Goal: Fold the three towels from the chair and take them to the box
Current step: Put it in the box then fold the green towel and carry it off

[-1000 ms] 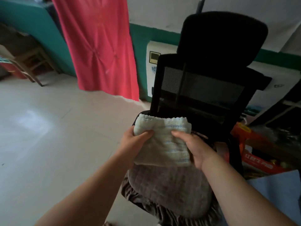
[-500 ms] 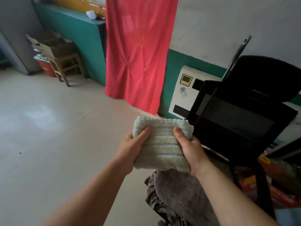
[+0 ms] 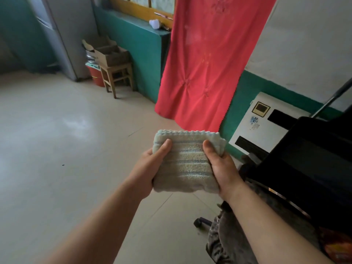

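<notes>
A folded pale green towel (image 3: 187, 162) with faint blue stripes is held up in front of me over the floor. My left hand (image 3: 150, 164) grips its left edge, thumb on top. My right hand (image 3: 222, 166) grips its right edge the same way. The black office chair (image 3: 308, 168) stands at the right, with a grey-brown cushion (image 3: 232, 237) on its seat. An open cardboard box (image 3: 110, 52) sits on a wooden stool (image 3: 117, 77) far off at the back left.
A red cloth (image 3: 207, 60) hangs in front of the green and white wall. A white appliance (image 3: 259, 122) leans against the wall beside the chair. A red bucket (image 3: 96, 75) stands by the stool. Pale tiled floor (image 3: 57, 149) spreads to the left.
My view has swung left, away from the chair. The towel has come off the seat and now hangs over the floor, still held by both hands. The box and stool have come into view.
</notes>
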